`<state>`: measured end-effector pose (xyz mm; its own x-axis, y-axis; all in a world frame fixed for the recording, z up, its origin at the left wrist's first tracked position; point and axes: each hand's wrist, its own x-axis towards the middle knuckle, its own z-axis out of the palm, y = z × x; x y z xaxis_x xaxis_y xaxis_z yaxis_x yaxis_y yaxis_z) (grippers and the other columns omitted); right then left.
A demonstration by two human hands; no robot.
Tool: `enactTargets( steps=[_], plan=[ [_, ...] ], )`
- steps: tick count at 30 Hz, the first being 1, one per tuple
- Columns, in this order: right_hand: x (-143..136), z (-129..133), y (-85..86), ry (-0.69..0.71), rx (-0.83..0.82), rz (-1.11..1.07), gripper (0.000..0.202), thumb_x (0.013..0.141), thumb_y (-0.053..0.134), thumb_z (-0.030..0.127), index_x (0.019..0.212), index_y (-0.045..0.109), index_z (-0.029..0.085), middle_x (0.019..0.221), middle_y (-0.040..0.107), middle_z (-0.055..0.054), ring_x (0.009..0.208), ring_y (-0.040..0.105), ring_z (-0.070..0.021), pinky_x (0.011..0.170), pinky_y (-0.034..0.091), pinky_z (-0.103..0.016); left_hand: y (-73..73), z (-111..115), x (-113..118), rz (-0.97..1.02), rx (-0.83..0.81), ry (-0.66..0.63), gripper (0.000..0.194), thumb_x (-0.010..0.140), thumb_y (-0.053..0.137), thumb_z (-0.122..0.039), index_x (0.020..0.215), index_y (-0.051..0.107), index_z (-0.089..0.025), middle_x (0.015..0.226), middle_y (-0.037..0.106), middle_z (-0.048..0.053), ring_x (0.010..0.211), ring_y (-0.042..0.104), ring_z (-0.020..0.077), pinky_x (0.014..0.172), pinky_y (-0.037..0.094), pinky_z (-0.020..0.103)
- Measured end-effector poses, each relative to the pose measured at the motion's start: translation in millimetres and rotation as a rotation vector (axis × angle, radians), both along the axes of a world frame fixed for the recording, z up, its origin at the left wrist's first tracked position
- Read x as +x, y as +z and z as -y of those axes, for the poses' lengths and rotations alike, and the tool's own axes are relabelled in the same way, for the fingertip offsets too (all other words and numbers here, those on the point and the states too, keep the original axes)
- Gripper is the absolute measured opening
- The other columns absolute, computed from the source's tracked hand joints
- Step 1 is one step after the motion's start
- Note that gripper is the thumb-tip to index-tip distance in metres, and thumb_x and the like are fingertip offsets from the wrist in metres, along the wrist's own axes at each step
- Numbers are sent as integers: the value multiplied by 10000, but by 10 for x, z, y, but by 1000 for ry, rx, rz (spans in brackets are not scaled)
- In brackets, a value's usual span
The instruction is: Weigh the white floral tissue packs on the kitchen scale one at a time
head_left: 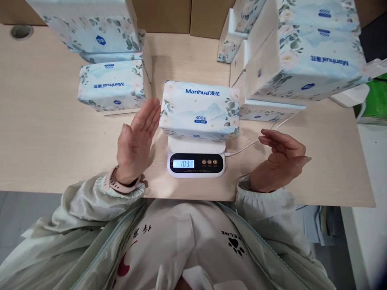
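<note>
A pale blue floral tissue pack (199, 108) lies on a white digital scale (196, 171), whose lit display seems to read 103.1. Beside the pack's left end is my left hand (137, 141), holding nothing, fingers extended and palm turned toward the pack; whether the fingertips touch it is unclear. My right hand (279, 161) hovers to the right of the scale, apart from the pack, its fingers stretched out with nothing in them.
Stacked tissue packs (110, 86) stand at the back left, and a taller group (320, 60) at the back right. A white cable (244, 149) runs from the scale toward the right stack. Cardboard boxes (163, 16) line the back of the wooden table (54, 133).
</note>
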<state>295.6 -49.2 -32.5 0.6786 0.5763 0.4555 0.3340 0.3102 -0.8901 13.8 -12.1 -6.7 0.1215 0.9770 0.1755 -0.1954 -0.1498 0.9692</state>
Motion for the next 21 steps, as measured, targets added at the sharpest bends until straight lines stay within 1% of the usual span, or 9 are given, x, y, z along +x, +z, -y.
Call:
enactTargets(
  steps=[4, 7, 9, 11, 13, 15, 18, 20, 21],
  plan=[
    [-7, 5, 10, 8, 2, -8, 527, 1052, 354, 474, 1001, 780, 168, 962, 815, -122, 827, 742, -250, 812, 568, -468, -11, -3, 9, 20, 17, -36, 581, 1092, 396, -736, 1467, 722, -435, 1645, 589, -137, 1688, 371, 269, 1432, 320, 443],
    [-20, 9, 30, 7, -45, 1, 543, 1058, 337, 482, 993, 779, 174, 971, 813, -125, 884, 749, -264, 851, 577, -487, -16, -11, 6, -2, 11, -42, 605, 1085, 387, -758, 1479, 709, -433, 1659, 571, -147, 1707, 324, 285, 1440, 302, 466],
    [-26, 12, 36, 14, -67, 3, 566, 1066, 318, 506, 992, 776, 181, 979, 809, -124, 915, 751, -273, 885, 584, -508, -18, -18, 2, -17, -21, -40, 589, 1083, 396, -752, 1478, 705, -442, 1669, 557, -153, 1719, 292, 275, 1443, 296, 462],
    [-30, 16, 36, 23, -65, 7, 612, 1075, 293, 547, 997, 778, 181, 983, 803, -127, 937, 754, -285, 897, 592, -525, -24, -23, -2, -11, -19, -44, 578, 1079, 406, -752, 1475, 704, -455, 1674, 552, -153, 1720, 290, 268, 1446, 291, 463],
    [-32, 21, 34, 29, -58, 19, 652, 1082, 266, 570, 1005, 782, 178, 989, 798, -130, 959, 755, -292, 901, 599, -532, -31, -23, -4, 12, 9, -49, 596, 1073, 412, -764, 1483, 703, -445, 1676, 556, -132, 1716, 301, 281, 1453, 274, 481],
    [-33, 26, 36, 26, -57, 19, 634, 1084, 281, 552, 1010, 784, 173, 995, 798, -131, 972, 756, -290, 910, 600, -526, -33, -17, -4, 29, 17, -45, 601, 1081, 404, -758, 1484, 707, -432, 1678, 559, -113, 1716, 300, 290, 1460, 251, 491],
    [-14, 31, 25, 19, -73, 17, 600, 1084, 308, 508, 1012, 794, 163, 1014, 806, -136, 966, 758, -276, 948, 590, -521, -31, -13, 4, 27, -3, -42, 559, 1096, 404, -726, 1464, 719, -447, 1673, 560, -128, 1716, 301, 268, 1460, 248, 462],
    [16, 34, -4, 20, -101, 30, 608, 1093, 304, 501, 1006, 804, 166, 1020, 814, -133, 963, 761, -269, 994, 584, -532, -33, -27, 25, 32, 0, -32, 570, 1086, 409, -741, 1460, 720, -444, 1675, 557, -132, 1712, 315, 264, 1457, 250, 456],
    [33, 38, -22, 48, -121, 40, 594, 1097, 316, 503, 1047, 807, 172, 1046, 821, -131, 981, 767, -270, 1024, 581, -544, -34, -38, 45, 39, 0, -30, 592, 1075, 415, -758, 1466, 717, -432, 1679, 555, -119, 1710, 318, 272, 1456, 248, 466]
  ],
)
